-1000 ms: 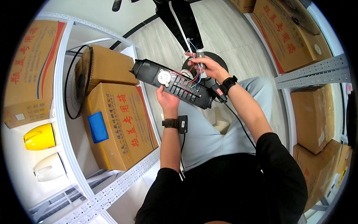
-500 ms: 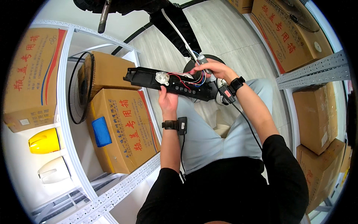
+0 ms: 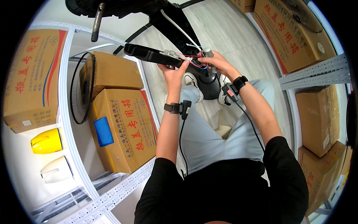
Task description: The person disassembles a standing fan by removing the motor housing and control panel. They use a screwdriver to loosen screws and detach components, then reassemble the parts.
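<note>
My left hand [image 3: 173, 75] is closed on a long black plastic housing [image 3: 146, 54], which looks like a fan's control panel, tilted nearly edge-on. A clear plastic part [image 3: 170, 54] sits along its upper edge. Red, blue and white wires [image 3: 201, 67] run from its right end. My right hand [image 3: 220, 62] is closed with its thumb and fingertips at these wires, beside a grey cylindrical piece [image 3: 208, 53]. What lies under its fingers is partly hidden. Beyond both hands a black stand column [image 3: 178, 25] carries a white cable [image 3: 179, 27]; a round black base [image 3: 208, 87] lies between my shoes.
A threaded metal shaft [image 3: 97, 23] sticks out from the black part overhead. To the left, white shelving [image 3: 80, 164] holds cartons [image 3: 125, 128], a round fan grille [image 3: 82, 87], and a yellow and a white cover. More cartons [image 3: 317, 115] fill shelves at right. Cables hang from both wrist straps.
The black housing has moved away from me and tipped up, so its row of buttons no longer shows. My left hand has gone up and right with it; my right hand shifted slightly.
</note>
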`<action>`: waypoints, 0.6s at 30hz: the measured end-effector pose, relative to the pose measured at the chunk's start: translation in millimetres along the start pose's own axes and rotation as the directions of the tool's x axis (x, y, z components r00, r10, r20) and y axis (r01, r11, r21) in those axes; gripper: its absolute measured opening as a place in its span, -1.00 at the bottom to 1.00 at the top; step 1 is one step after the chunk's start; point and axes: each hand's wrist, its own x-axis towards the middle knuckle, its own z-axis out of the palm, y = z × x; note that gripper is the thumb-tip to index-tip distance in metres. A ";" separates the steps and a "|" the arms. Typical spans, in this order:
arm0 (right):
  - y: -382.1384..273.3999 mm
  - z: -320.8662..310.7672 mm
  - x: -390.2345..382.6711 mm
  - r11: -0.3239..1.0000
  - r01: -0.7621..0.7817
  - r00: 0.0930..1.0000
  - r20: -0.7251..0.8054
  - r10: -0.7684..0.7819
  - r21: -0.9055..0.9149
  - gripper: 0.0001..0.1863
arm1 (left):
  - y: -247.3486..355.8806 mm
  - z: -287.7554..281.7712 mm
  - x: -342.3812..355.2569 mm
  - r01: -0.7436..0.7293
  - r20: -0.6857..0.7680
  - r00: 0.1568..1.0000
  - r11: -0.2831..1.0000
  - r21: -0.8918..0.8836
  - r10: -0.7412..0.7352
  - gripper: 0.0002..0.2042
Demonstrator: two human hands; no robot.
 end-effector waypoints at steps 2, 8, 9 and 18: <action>2.8 -0.6 2.5 0.996 0.033 0.995 -0.088 -0.040 -0.080 -0.62 | -1.4 10.3 3.5 -0.029 -0.043 0.999 0.998 0.049 0.031 -0.13; 23.7 -9.1 11.6 0.950 0.133 0.944 -0.256 -0.208 -0.284 -0.48 | 6.4 35.4 8.4 -0.086 -0.126 0.986 0.982 0.167 0.108 -0.09; 24.5 -10.1 11.1 0.968 0.098 0.947 -0.277 -0.162 -0.230 -0.49 | 3.9 35.6 12.1 -0.115 -0.125 0.982 0.975 0.191 0.140 -0.07; 33.6 -15.7 16.9 0.997 0.045 0.970 -0.242 -0.027 0.068 -0.61 | -8.3 49.0 20.7 -0.125 -0.131 0.978 0.959 0.253 0.162 0.05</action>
